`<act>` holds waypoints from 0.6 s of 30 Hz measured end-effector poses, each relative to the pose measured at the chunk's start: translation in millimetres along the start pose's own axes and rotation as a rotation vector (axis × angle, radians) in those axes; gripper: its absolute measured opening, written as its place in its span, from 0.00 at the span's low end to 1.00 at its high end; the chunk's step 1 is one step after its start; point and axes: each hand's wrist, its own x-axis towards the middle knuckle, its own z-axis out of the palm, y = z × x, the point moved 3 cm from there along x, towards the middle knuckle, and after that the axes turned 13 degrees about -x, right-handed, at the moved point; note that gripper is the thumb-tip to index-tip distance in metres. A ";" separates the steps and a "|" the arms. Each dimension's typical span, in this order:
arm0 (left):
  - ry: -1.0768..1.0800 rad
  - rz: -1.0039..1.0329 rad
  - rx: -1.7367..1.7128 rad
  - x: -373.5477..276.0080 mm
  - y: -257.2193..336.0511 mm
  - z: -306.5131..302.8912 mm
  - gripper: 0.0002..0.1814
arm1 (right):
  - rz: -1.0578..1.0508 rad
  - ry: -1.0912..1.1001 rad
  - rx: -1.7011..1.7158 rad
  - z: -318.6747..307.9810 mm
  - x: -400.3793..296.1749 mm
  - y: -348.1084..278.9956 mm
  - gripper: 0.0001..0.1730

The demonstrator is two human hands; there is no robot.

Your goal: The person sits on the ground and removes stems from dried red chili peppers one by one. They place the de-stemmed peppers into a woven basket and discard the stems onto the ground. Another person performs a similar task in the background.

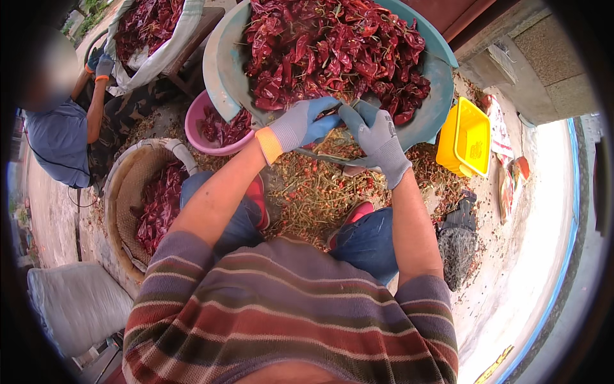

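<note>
Both my hands wear grey gloves with blue-coated fingers, and they meet over the near rim of a large broken teal basin (436,103). A heap of dried red chili peppers (331,53) fills much of that basin. My left hand (307,120) has its fingers curled around what looks like a dark dried pepper, mostly hidden by the glove. At its fingertips, my right hand (371,127) brings thumb and forefinger together; whether a stem is pinched there is hidden. Below the hands, stems and red bits (312,201) cover the ground between my shoes.
Left of the basin sits a pink tub (220,150) with peppers, and nearer me a woven basket (122,192) holding more. A yellow plastic basket (463,139) stands at right. Another person (62,139) in gloves sits at left by a white sack (194,29) of peppers.
</note>
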 end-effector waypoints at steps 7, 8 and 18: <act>-0.076 0.026 -0.124 -3.9 6.6 -2.2 0.19 | 0.324 -0.079 0.625 -2.6 3.3 -7.9 0.18; -0.022 0.038 -0.146 -5.4 9.8 -2.9 0.20 | 0.537 -0.155 0.893 -0.1 3.3 -12.2 0.18; 0.006 0.116 -0.443 -10.9 20.1 -1.6 0.13 | 0.540 0.032 1.161 8.0 16.0 27.8 0.20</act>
